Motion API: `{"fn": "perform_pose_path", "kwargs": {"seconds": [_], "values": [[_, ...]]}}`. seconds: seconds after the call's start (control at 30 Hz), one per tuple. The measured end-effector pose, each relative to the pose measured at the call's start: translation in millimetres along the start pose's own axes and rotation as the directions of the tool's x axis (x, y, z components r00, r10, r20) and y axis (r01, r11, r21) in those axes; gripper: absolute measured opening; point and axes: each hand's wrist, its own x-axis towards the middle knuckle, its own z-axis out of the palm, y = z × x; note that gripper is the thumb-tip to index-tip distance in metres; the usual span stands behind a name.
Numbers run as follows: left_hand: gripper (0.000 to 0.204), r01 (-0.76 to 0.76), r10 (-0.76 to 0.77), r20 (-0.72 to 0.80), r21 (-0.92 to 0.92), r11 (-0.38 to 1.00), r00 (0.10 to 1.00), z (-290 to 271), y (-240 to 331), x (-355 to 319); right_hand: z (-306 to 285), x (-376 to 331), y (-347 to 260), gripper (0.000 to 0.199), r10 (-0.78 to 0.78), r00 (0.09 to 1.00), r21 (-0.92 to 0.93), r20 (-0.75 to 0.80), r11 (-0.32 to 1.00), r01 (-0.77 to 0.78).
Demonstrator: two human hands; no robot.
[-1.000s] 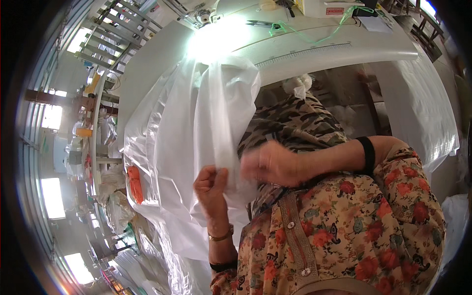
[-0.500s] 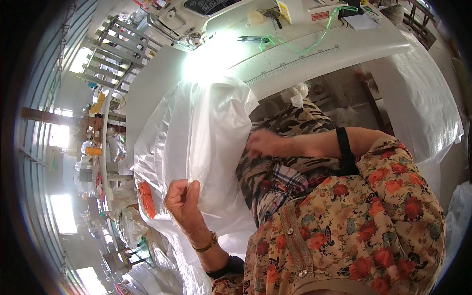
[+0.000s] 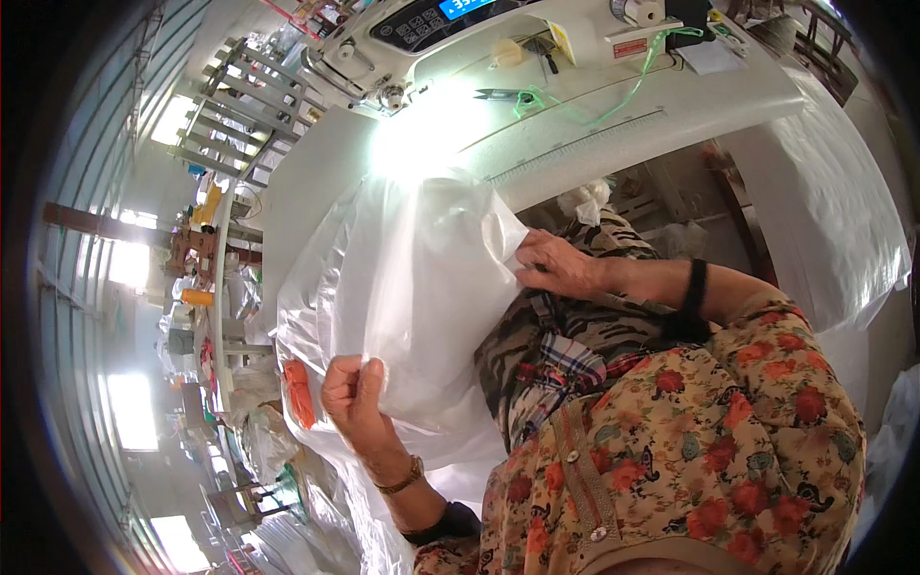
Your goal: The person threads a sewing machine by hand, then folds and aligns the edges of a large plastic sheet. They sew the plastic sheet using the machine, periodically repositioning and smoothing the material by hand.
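Note:
A translucent white plastic sheet (image 3: 422,297) hangs in folds from the sewing machine's bright work area down over my lap. My left hand (image 3: 356,398) pinches the sheet's near left part between thumb and fingers. At the sheet's right edge, my right hand (image 3: 561,266) has curled fingers closed on the plastic, with the fingertips partly hidden. The sewing machine (image 3: 565,38) stands beyond the sheet. Glare from its lamp hides the needle area and the sheet's far end.
A printed ruler scale (image 3: 575,144) runs along the table edge. Dark snips (image 3: 500,95) and green thread (image 3: 628,101) lie by the machine. An orange bundle (image 3: 299,393) is left of my left hand. More white sheeting (image 3: 834,182) drapes at the right.
My right hand has moved up from above my lap to the sheet's right edge and closed on it. My left hand keeps its pinch. The view has shifted slightly.

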Motion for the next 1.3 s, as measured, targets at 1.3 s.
{"fn": "perform_pose_path", "kwargs": {"seconds": [1.3], "values": [[0.012,0.277,-0.239,0.374,-0.052,0.96,0.896,59.3,-37.8,-52.0,-23.3,-26.6,-157.5,0.021,-0.362,0.904,-0.091,0.229,0.916,0.39]]}}
